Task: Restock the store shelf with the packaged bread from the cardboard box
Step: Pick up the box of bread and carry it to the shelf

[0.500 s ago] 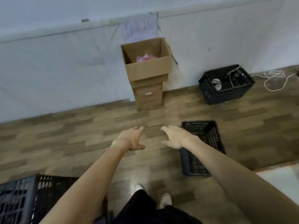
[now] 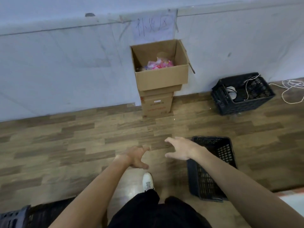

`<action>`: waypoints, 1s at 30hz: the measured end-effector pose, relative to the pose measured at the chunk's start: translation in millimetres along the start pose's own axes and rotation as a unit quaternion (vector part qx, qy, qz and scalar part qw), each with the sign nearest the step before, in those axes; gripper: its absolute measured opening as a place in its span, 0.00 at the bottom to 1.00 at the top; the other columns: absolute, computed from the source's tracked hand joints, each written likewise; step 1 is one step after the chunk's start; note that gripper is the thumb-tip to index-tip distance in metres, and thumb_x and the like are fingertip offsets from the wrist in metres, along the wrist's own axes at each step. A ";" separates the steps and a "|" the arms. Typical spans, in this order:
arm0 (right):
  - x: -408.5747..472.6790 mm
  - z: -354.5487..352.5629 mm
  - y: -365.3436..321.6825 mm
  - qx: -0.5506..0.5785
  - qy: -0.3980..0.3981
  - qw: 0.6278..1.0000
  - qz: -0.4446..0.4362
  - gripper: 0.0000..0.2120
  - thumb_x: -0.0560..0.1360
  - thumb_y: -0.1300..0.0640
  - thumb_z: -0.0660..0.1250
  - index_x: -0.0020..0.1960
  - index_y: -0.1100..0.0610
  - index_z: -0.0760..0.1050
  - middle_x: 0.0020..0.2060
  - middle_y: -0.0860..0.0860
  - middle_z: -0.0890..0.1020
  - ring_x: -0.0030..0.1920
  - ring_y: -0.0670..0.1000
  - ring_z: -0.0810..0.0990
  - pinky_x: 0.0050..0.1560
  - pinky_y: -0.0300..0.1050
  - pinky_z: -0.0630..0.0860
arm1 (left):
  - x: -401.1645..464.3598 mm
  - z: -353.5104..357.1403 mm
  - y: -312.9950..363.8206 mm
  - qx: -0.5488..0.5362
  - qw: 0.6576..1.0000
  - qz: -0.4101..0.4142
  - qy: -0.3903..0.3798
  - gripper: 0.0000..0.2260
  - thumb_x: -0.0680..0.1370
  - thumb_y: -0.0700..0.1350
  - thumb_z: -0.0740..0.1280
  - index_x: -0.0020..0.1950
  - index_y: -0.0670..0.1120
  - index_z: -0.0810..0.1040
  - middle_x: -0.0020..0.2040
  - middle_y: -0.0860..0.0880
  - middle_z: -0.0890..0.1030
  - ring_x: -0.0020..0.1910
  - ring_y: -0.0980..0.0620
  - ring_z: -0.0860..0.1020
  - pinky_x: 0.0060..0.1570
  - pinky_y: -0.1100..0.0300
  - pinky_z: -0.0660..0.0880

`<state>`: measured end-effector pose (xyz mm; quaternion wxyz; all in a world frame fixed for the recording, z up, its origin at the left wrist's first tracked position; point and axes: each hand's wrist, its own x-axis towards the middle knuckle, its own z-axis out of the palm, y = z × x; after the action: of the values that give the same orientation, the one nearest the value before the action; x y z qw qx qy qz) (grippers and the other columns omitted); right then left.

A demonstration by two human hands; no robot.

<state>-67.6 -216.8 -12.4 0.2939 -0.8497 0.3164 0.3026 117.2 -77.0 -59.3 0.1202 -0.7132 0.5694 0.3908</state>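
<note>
**Both hands out, nothing in them, box ahead by the wall**

Low to the left of my left hand, at the near edge of the view, sits the corner of a dark plastic crate (image 2: 14,216). My left hand (image 2: 137,157) is stretched out over the wooden floor (image 2: 65,145), fingers spread and loosely bent, thumb apart, holding nothing. Just below it I see my white shoe (image 2: 147,181) and black trousers (image 2: 156,211).

Well beyond both hands, straight ahead against the pale wall (image 2: 57,66), the open cardboard box (image 2: 162,78) sits on top of other stacked boxes (image 2: 157,104). Inside it lie the pink packaged bread (image 2: 160,65) packets, low in the box; I cannot make out how many. A taped paper sign (image 2: 153,26) with handwriting hangs on the wall just above the box.

My right hand (image 2: 180,149) is level with my left and near it, apart from it, fingers open and slightly curved, empty. Just to its right, under my forearm, stands a black mesh crate (image 2: 218,162). Farther right and beyond, near the wall, is another black crate (image 2: 243,102) with white cord in it, and more white cord (image 2: 291,89) lies on the floor past it.
</note>
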 end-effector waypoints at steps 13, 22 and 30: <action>96.8 -104.4 54.2 0.155 0.097 0.982 0.044 0.30 0.79 0.46 0.65 0.77 0.49 0.59 0.69 0.53 0.70 0.68 0.55 0.71 0.62 0.48 0.71 | 150.4 -121.8 0.7 -0.111 0.988 0.030 0.106 0.25 0.76 0.50 0.69 0.71 0.53 0.65 0.69 0.51 0.72 0.66 0.47 0.73 0.60 0.53 0.72; 181.2 -236.5 121.2 0.115 0.090 0.989 -0.012 0.30 0.80 0.47 0.65 0.78 0.51 0.58 0.72 0.54 0.69 0.70 0.56 0.69 0.68 0.53 0.71 | 250.2 -246.3 16.6 -0.129 0.979 -0.016 0.157 0.25 0.76 0.50 0.68 0.71 0.51 0.65 0.68 0.48 0.71 0.66 0.45 0.72 0.62 0.50 0.72; 263.1 -310.0 122.9 0.078 0.090 0.992 -0.051 0.30 0.78 0.48 0.66 0.77 0.52 0.60 0.71 0.55 0.70 0.70 0.57 0.69 0.67 0.51 0.70 | 290.9 -303.7 -20.7 -0.169 0.960 -0.060 0.214 0.24 0.75 0.48 0.69 0.70 0.49 0.68 0.65 0.47 0.74 0.66 0.47 0.72 0.63 0.54 0.70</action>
<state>108.4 -602.7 -34.8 0.3450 -0.8626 0.3208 0.1843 277.1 -466.5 -64.8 -0.1040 -0.8231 0.4634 0.3114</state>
